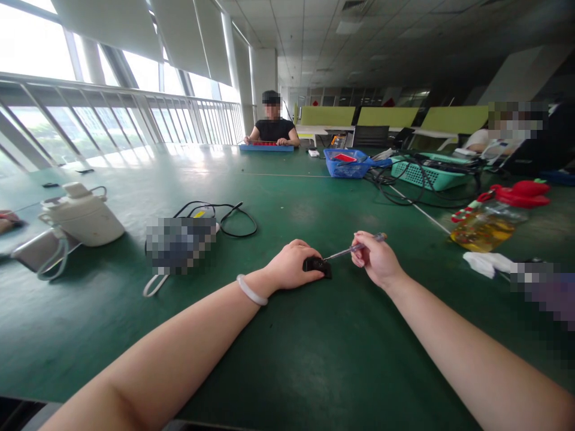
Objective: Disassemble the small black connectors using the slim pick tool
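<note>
Near edge first: the bare green tabletop (287, 371). Left hand (291, 264), bracelet (252, 291) on its wrist, has fingers closed narrow on a small black block (317, 265) that sits on the table just ahead of the wearer. Right hand (376, 257) pinches a slim pen-like tool (345, 252), tip at the block's right end; can't tell if touching.

Risks, my read:
1. Tip slip. Tool comes in at a shallow slant, left thumb and fingers are right beside it. A sideways skid could jab them.
2. Block skating. Tabletop looks smooth, so if the left grip eases, a push could shift or twist it.
3. Poor view. Fingers cover much of the block, so misplacing the tip is easy.

Farther out: bottle (487, 226) on the right, low risk unless the right elbow swings wide. Blue basket (347, 170) and 1 person (275, 129) beyond are well clear.
</note>
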The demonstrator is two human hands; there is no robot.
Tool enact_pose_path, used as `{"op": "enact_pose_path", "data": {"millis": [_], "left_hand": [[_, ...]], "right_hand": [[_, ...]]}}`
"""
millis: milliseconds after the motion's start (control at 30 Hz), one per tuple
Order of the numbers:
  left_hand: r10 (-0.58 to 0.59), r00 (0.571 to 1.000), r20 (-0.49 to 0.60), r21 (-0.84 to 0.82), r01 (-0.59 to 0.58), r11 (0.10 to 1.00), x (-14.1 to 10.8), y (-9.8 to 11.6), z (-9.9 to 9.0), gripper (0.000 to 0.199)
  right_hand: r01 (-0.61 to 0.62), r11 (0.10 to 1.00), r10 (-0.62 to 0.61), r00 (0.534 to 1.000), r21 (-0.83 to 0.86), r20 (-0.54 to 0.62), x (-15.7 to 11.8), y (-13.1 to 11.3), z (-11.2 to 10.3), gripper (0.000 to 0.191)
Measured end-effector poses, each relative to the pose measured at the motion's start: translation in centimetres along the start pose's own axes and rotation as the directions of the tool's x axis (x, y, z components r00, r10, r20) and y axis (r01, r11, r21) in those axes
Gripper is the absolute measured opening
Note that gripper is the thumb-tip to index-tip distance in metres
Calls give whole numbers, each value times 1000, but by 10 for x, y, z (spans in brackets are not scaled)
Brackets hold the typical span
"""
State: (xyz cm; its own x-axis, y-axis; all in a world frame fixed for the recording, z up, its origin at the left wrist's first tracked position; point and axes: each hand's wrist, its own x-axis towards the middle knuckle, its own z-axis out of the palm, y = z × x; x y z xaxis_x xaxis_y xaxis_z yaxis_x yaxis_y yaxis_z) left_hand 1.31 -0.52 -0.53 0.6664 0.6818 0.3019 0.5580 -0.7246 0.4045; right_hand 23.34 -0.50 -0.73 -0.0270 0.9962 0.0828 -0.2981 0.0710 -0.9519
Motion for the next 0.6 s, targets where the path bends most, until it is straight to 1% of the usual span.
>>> {"op": "enact_pose_path", "data": {"millis": [233,600], "left_hand": [[8,1000,-12,1,-8,1000,0,0,1,31],[0,1000,6,3,-1,1000,1,-1,1,31]], "right_hand": [[-1,1000,1,1000,7,-4,1,0,0,21],[-7,1000,7,1000,2,-15,0,1,0,21]]}}
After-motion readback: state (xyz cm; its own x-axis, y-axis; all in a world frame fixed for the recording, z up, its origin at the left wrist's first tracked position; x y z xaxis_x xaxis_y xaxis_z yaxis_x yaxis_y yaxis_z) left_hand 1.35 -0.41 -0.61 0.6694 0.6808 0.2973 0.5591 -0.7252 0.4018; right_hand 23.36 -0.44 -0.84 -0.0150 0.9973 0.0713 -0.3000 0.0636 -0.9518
